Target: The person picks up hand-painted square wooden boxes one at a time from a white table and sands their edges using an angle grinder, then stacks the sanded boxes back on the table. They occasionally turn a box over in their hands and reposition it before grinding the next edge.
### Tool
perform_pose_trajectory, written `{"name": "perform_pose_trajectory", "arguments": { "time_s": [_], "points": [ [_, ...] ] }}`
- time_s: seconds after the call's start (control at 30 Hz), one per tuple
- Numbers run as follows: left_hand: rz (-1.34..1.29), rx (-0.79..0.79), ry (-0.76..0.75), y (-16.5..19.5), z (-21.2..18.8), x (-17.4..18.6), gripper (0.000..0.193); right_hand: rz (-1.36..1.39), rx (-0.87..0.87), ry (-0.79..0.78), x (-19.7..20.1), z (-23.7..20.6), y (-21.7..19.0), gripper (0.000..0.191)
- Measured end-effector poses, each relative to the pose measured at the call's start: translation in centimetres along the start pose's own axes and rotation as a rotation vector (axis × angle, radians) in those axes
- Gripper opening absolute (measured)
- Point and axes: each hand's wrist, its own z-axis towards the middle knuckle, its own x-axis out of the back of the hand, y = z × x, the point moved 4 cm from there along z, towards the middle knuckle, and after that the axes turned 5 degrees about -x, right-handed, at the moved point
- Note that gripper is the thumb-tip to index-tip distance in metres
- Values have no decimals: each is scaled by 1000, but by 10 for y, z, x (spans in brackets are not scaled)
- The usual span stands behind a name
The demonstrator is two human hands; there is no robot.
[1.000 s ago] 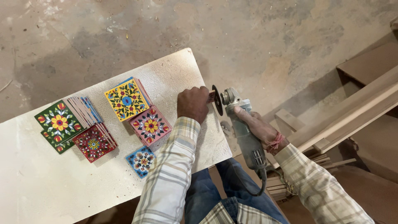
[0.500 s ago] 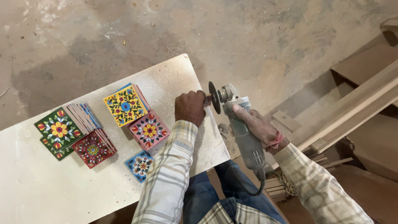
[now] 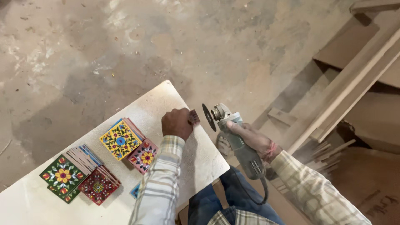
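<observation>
Left hand [image 3: 177, 123] grips a small reddish square tile [image 3: 194, 117] past the pale worktop [image 3: 200, 158] edge; right hand [image 3: 250, 139] grips a grey angle grinder [image 3: 233, 137], whose disc [image 3: 208, 117] is just beside it; best held firm, fingers back

Workshop floor and bench.
Dusty concrete floor [image 3: 125, 41]; pale worktable [image 3: 25, 204] lower left; timber planks [image 3: 354, 79] stacked at right.

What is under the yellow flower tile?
The yellow tile tops a stack of more tiles; only their edges show. The stack rests on the pale table. Their painted faces are covered.
</observation>
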Motion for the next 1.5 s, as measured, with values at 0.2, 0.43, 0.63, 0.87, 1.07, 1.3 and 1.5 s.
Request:
{"name": "perform_pose_trajectory", "arguments": {
  "time_s": [0.2,0.43,0.63,0.87,1.07,1.3,1.5],
  "points": [
    [2,18,-96,-2,-4,-3,27,-1,-29,31,-8,12,17,55],
    [28,15,-53,-2,-14,-6,17,-48,-176,60,-14,29,20,60],
    [3,67,-81,-15,-4,-6,18,-146,-168,55,-11,35,12,71],
    [-16,80,-91,-14,5,-12,20,-194,-127,54,-6,49,3,68],
    [1,38,13,-11,0,-17,15,-152,-75,5,-2,58,17,69],
    [11,-1,63,-11,1,-18,14,-217,-104,24,6,70,26,79],
    [20,31,4,-11,3,-18,13,-189,-24,-7,10,70,24,82]
  ]
}}
